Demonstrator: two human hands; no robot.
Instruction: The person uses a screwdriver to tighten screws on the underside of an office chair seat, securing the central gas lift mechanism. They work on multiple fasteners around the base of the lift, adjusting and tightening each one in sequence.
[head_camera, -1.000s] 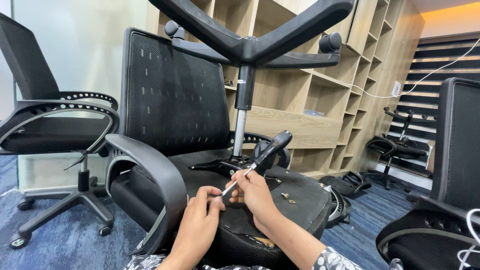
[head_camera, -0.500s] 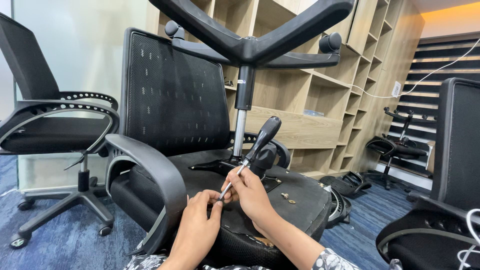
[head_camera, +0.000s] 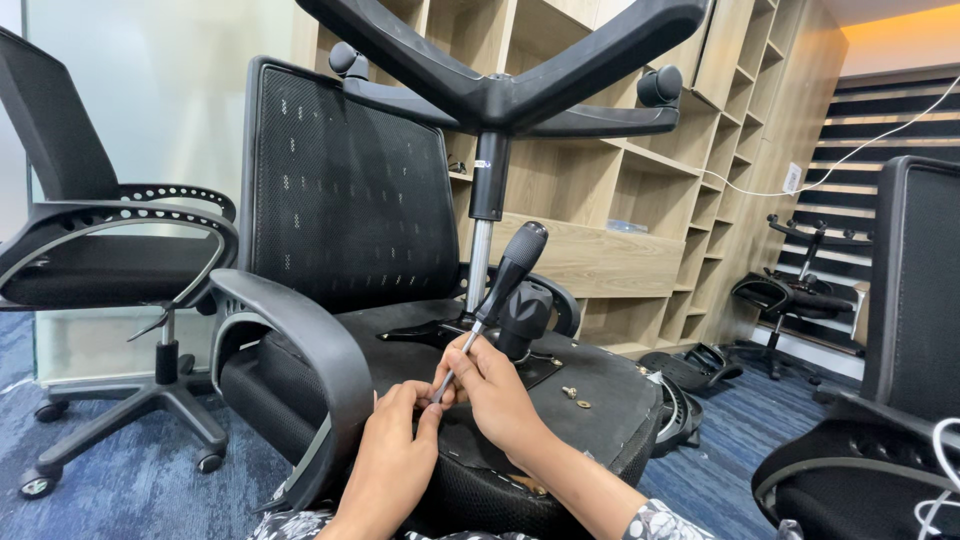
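**Screwdriver tipped more upright, tip at your left fingertips**

Since a second ago, your black-handled screwdriver with the slim metal shaft (head_camera: 488, 306) has swung up: its handle, which leaned out low to the right, now stands steeper and higher, in front of the chrome gas-lift column (head_camera: 480, 262).

Your right hand (head_camera: 495, 392) is closed round the lower shaft, fingers curled, thumb on top. Your left hand (head_camera: 392, 452) is pinched nearly shut at the tip; whether it holds a screw there I cannot tell.

What matters is the tool's long axis. It runs from the handle at upper right down and to the left, ending at your left fingertips, just above the black underside of the upturned office chair seat (head_camera: 600, 395). Your left hand is nearer the tip; your right hand is just behind it, and the two touch.

Two small brass fasteners (head_camera: 575, 397) lie loose on the seat, to the right of your right hand.
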